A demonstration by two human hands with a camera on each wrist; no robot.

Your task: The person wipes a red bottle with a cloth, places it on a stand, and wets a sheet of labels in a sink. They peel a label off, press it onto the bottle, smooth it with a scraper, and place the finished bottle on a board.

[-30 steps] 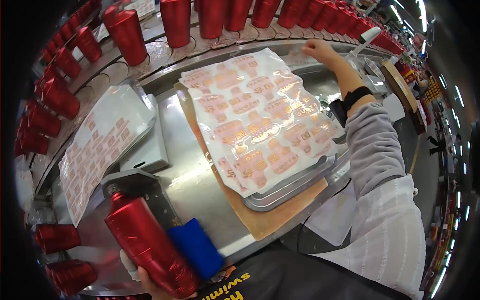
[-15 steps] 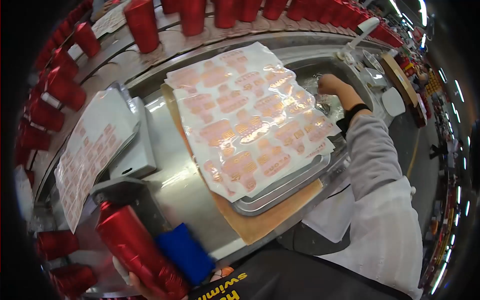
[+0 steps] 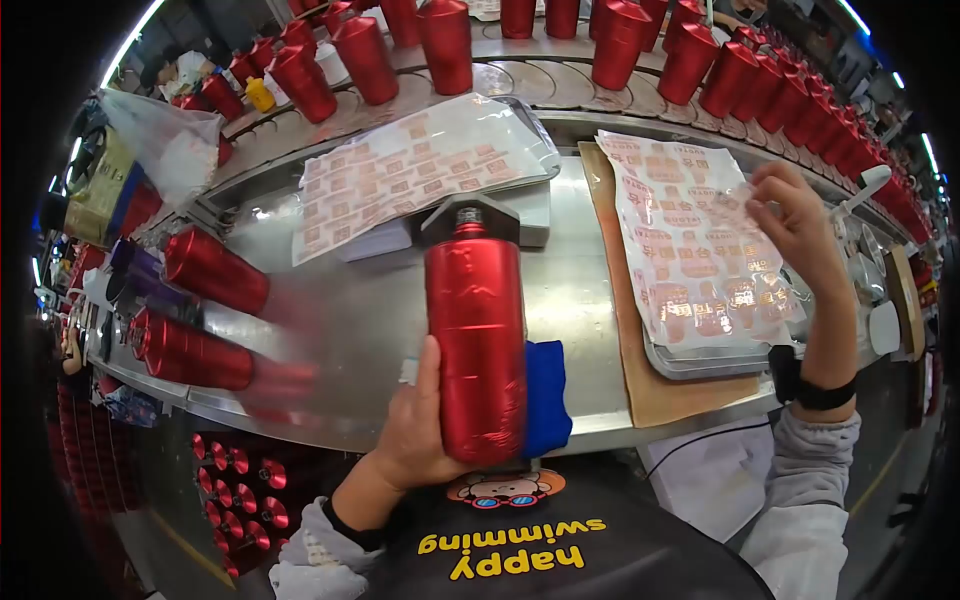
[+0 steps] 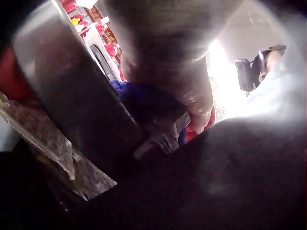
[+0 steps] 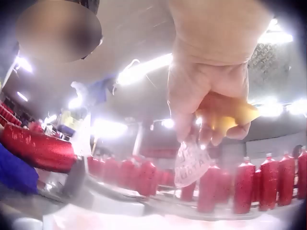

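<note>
My left hand (image 3: 415,430) grips the lower part of a red metallic bottle (image 3: 475,340), whose neck lies at a dark angular stand (image 3: 470,212). In the left wrist view the hand (image 4: 168,62) is mostly dark. My right hand (image 3: 800,225) is raised over the right edge of a printed transfer sheet (image 3: 680,240). In the right wrist view the right hand (image 5: 211,91) pinches a small clear printed piece (image 5: 191,165) between thumb and finger, with something yellow (image 5: 240,115) held in the curled fingers. A blue cloth (image 3: 546,400) lies beside the bottle.
Another printed sheet (image 3: 400,175) lies at the back left. Two red bottles (image 3: 215,270) lie on the left of the metal table (image 3: 330,390). Red bottles (image 3: 445,45) stand along the conveyor (image 3: 560,75) behind. A tray (image 3: 700,365) is under the right sheet.
The head view has swung left. My right hand has come up from the water basin to the right sheet and now shows a small piece pinched. My left hand still holds the bottle.
</note>
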